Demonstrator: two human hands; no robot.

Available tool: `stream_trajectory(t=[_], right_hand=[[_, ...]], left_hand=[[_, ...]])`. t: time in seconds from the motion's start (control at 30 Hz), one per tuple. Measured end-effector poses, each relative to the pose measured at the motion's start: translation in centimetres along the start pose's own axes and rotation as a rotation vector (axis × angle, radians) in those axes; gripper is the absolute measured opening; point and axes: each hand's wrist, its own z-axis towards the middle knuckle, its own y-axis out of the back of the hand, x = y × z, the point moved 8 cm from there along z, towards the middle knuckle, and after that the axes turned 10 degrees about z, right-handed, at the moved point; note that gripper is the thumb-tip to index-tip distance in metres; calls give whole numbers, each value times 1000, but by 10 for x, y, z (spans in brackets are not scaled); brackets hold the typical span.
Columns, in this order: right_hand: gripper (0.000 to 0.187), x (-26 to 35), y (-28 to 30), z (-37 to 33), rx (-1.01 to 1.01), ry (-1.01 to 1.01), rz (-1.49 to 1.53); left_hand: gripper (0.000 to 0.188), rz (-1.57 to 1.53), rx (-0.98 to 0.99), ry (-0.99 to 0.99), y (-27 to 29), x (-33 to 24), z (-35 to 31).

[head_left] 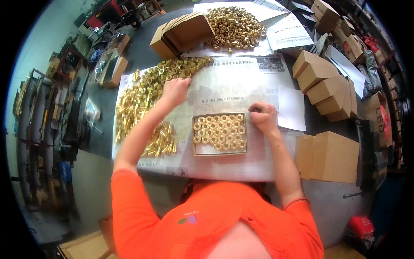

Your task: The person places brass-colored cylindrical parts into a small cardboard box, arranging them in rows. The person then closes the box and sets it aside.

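Note:
My left hand (175, 91) reaches to the near edge of a heap of brass hex nuts (177, 69), its fingers closed together at the loose nuts. Whether a nut is between the fingertips is hidden. My right hand (264, 117) is curled just right of a shallow cardboard box (194, 146), and what its fingers hold, if anything, cannot be made out. Rows of brass nuts (221, 129) stand on end inside the box, with a bare white patch at its lower left. Slender brass cone-shaped pieces (161, 140) lie heaped below my left forearm.
Newspaper (241, 168) covers the table. A larger nut pile (235, 28) lies at the back beside a tilted open carton (185, 36). Folded cardboard boxes (332, 155) and a white sheet (291, 110) lie on the right. Shelves line both sides.

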Motion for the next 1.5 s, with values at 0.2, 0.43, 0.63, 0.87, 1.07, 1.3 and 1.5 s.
stream_trajectory(t=[0.2, 0.43, 0.63, 0.87, 1.07, 1.3, 1.5], right_hand=[[18, -2, 3, -2, -23, 32, -28], [20, 0, 3, -3, -18, -4, -22], [20, -2, 2, -2, -12, -60, -42], [21, 1, 2, -2, -5, -34, -24], [21, -2, 3, -2, -12, -49, -39], [21, 2, 1, -1, 19, -51, -43], [20, -2, 1, -2, 7, -53, -14]], left_hand=[[10, 261, 93, -183, -6, -26, 27], [5, 247, 153, -202, -8, -22, 29], [20, -509, 330, 46, -1, -15, 7], [19, -514, 276, 111, -26, 0, 2], [21, -296, 141, 94, 4, -22, -18], [19, -248, 47, 81, -4, -17, -15], [14, -631, 98, 12, 57, -35, -59]])
